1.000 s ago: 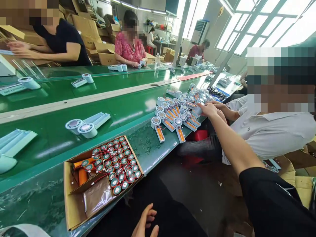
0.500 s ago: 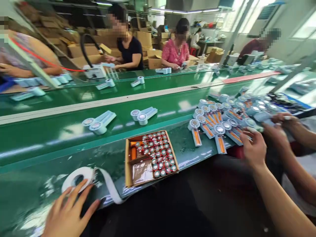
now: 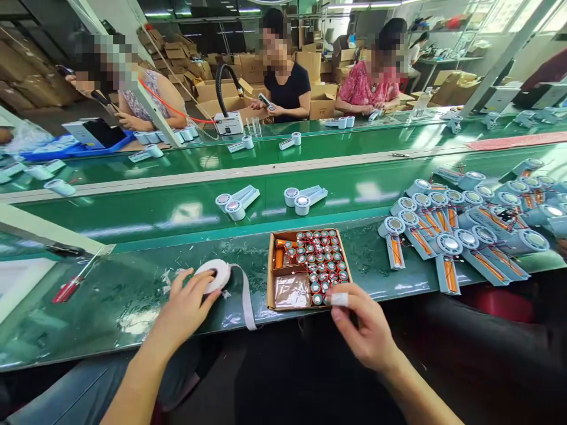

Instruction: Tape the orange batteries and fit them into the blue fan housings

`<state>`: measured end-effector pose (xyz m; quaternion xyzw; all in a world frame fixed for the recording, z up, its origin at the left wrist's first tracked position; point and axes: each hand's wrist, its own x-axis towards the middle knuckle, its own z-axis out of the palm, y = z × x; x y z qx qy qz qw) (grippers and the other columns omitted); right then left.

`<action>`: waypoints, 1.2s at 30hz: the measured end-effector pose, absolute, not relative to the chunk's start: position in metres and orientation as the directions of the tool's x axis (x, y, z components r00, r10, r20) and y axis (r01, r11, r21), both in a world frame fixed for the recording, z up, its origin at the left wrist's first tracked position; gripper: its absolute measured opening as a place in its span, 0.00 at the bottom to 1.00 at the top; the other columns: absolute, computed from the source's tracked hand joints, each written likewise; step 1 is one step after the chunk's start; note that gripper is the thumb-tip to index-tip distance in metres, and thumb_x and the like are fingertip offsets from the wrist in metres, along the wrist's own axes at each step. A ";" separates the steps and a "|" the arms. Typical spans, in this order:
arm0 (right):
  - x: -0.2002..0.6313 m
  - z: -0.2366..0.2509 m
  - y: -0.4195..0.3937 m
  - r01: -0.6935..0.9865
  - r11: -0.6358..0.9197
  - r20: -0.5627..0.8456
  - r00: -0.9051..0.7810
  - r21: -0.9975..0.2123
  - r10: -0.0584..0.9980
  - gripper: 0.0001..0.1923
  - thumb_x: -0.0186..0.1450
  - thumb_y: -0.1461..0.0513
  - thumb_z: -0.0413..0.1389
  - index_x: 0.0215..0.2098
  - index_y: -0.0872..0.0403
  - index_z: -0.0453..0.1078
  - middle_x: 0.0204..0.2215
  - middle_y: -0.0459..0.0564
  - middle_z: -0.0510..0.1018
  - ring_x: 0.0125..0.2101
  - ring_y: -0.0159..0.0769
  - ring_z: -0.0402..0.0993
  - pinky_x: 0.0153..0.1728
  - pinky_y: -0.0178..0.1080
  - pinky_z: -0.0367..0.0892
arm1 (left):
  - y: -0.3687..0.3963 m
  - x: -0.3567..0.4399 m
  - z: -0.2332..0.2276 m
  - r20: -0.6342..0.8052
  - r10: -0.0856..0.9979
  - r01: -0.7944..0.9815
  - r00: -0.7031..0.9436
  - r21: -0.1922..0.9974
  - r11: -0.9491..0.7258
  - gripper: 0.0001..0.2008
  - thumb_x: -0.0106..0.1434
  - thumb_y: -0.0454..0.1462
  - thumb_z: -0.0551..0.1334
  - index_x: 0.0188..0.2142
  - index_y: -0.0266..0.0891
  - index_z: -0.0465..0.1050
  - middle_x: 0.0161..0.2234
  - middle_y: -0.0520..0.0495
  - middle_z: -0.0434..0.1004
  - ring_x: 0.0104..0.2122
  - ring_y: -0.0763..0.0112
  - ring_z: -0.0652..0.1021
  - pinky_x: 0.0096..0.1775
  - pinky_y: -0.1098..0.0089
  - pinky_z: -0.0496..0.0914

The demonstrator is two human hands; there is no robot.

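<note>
My left hand [image 3: 186, 304] rests with its fingers spread over a roll of white tape [image 3: 220, 277] on the green bench. A loose strip of tape trails from the roll to the bench edge. My right hand [image 3: 365, 327] is at the near right corner of a shallow cardboard box [image 3: 271, 283], fingers bent, thumb apart from the index finger. A white wrap circles that index finger, whose tip reaches the cylindrical battery cells [image 3: 326, 265] with red wires. Whether it touches one, I cannot tell. Orange-wrapped cells [image 3: 279, 258] lie in another compartment.
Pale blue fan-like units [image 3: 447, 243] with orange cells crowd the bench at right. More housings [image 3: 237, 203] lie on the green conveyor [image 3: 177, 209]. A red-handled screwdriver [image 3: 66, 291] lies at left near a metal post. Several co-workers sit across the line.
My right hand has moved left from the pile of blue units to the battery box. The view has swung left, and the co-worker's hands at right are out of sight.
</note>
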<state>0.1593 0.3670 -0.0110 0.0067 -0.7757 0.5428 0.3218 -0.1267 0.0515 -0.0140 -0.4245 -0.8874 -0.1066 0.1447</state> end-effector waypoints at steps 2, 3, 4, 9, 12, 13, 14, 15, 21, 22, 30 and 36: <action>0.154 0.001 0.351 -0.251 0.302 0.336 -0.901 -0.920 0.274 0.17 0.74 0.64 0.55 0.60 0.46 0.68 0.44 0.52 0.78 0.32 0.34 0.74 0.31 0.36 0.70 | 0.067 -0.095 -0.009 0.415 0.729 0.818 -0.544 0.069 0.571 0.20 0.70 0.49 0.59 0.50 0.36 0.76 0.50 0.36 0.81 0.60 0.45 0.71 0.60 0.44 0.70; 0.150 0.007 0.344 -0.165 0.240 0.224 -0.944 -0.957 0.244 0.22 0.73 0.61 0.58 0.64 0.46 0.65 0.43 0.51 0.78 0.28 0.32 0.72 0.28 0.34 0.68 | 0.075 -0.077 -0.005 0.456 0.727 0.837 -0.513 0.076 0.542 0.18 0.69 0.47 0.62 0.50 0.36 0.76 0.49 0.37 0.81 0.62 0.45 0.69 0.60 0.43 0.70; 0.146 0.012 0.337 -0.075 0.187 0.113 -0.973 -0.980 0.199 0.27 0.72 0.58 0.61 0.67 0.47 0.62 0.41 0.50 0.79 0.26 0.32 0.70 0.26 0.33 0.66 | 0.083 -0.060 0.000 0.499 0.721 0.856 -0.480 0.087 0.509 0.16 0.68 0.44 0.64 0.50 0.37 0.75 0.49 0.38 0.81 0.64 0.45 0.67 0.61 0.42 0.70; 0.130 0.031 0.316 0.072 0.145 -0.106 -0.964 -0.987 -0.243 0.13 0.72 0.52 0.61 0.41 0.54 0.78 0.28 0.45 0.79 0.25 0.30 0.71 0.28 0.30 0.63 | 0.095 -0.016 0.018 0.728 0.643 0.962 -0.238 0.082 0.262 0.12 0.62 0.28 0.66 0.45 0.42 0.75 0.43 0.47 0.82 0.58 0.53 0.76 0.63 0.40 0.70; 0.132 0.029 0.309 -0.136 0.200 0.002 -0.831 -0.970 -0.556 0.18 0.75 0.55 0.56 0.28 0.54 0.74 0.23 0.42 0.74 0.23 0.27 0.67 0.26 0.31 0.57 | 0.076 -0.022 0.015 0.775 0.575 0.943 -0.262 0.078 0.324 0.14 0.60 0.27 0.68 0.44 0.42 0.75 0.42 0.48 0.82 0.51 0.57 0.81 0.64 0.37 0.69; 0.133 0.028 0.308 -0.171 0.248 0.006 -0.834 -0.953 -0.552 0.16 0.73 0.56 0.57 0.28 0.54 0.73 0.22 0.42 0.73 0.22 0.28 0.65 0.25 0.31 0.56 | 0.068 -0.024 0.013 0.780 0.565 0.934 -0.268 0.067 0.352 0.14 0.60 0.27 0.69 0.43 0.42 0.76 0.42 0.48 0.82 0.49 0.58 0.82 0.64 0.36 0.68; 0.133 0.028 0.309 -0.152 0.302 -0.014 -0.875 -0.941 -0.484 0.14 0.71 0.55 0.60 0.29 0.53 0.73 0.23 0.43 0.74 0.23 0.28 0.65 0.25 0.32 0.55 | 0.062 -0.024 0.012 0.782 0.567 0.931 -0.260 0.048 0.361 0.15 0.59 0.26 0.70 0.43 0.42 0.76 0.42 0.49 0.82 0.48 0.59 0.82 0.64 0.37 0.68; 0.131 0.029 0.310 -0.080 0.333 -0.054 -0.925 -0.940 -0.375 0.12 0.69 0.54 0.63 0.32 0.53 0.74 0.25 0.44 0.75 0.23 0.29 0.65 0.26 0.32 0.56 | 0.056 -0.023 0.011 0.782 0.576 0.935 -0.238 0.023 0.354 0.15 0.59 0.25 0.70 0.43 0.42 0.77 0.42 0.49 0.83 0.47 0.61 0.82 0.65 0.38 0.68; 0.097 0.053 0.309 0.102 0.190 -0.168 -0.912 -0.976 -0.375 0.22 0.69 0.46 0.62 0.28 0.54 0.72 0.20 0.43 0.73 0.20 0.29 0.63 0.22 0.32 0.55 | 0.051 -0.006 0.014 0.787 0.570 0.941 -0.235 0.036 0.337 0.16 0.62 0.23 0.65 0.45 0.42 0.77 0.41 0.47 0.84 0.56 0.57 0.78 0.62 0.44 0.72; 0.096 0.052 0.307 0.042 0.194 -0.122 -0.897 -0.980 -0.424 0.25 0.71 0.46 0.60 0.25 0.54 0.70 0.18 0.42 0.70 0.18 0.28 0.61 0.22 0.32 0.53 | 0.050 -0.007 0.014 0.786 0.556 0.931 -0.269 0.065 0.359 0.16 0.61 0.23 0.65 0.45 0.41 0.77 0.42 0.47 0.84 0.57 0.56 0.78 0.63 0.43 0.71; 0.139 -0.001 0.295 -0.163 0.559 -0.289 -0.721 -0.813 -0.630 0.19 0.70 0.49 0.60 0.25 0.48 0.76 0.17 0.43 0.70 0.19 0.33 0.67 0.22 0.36 0.55 | 0.028 -0.016 -0.025 0.580 0.344 0.647 -0.739 0.467 0.603 0.13 0.66 0.38 0.67 0.50 0.42 0.76 0.50 0.43 0.81 0.60 0.50 0.76 0.51 0.53 0.81; 0.061 0.045 0.347 -0.037 0.872 -0.050 -0.996 -0.489 -0.070 0.11 0.74 0.53 0.57 0.42 0.51 0.78 0.34 0.48 0.81 0.34 0.38 0.77 0.34 0.34 0.65 | 0.044 -0.002 -0.042 0.597 0.455 0.746 -0.661 0.452 0.489 0.15 0.67 0.37 0.67 0.53 0.44 0.75 0.55 0.42 0.79 0.62 0.49 0.74 0.59 0.47 0.75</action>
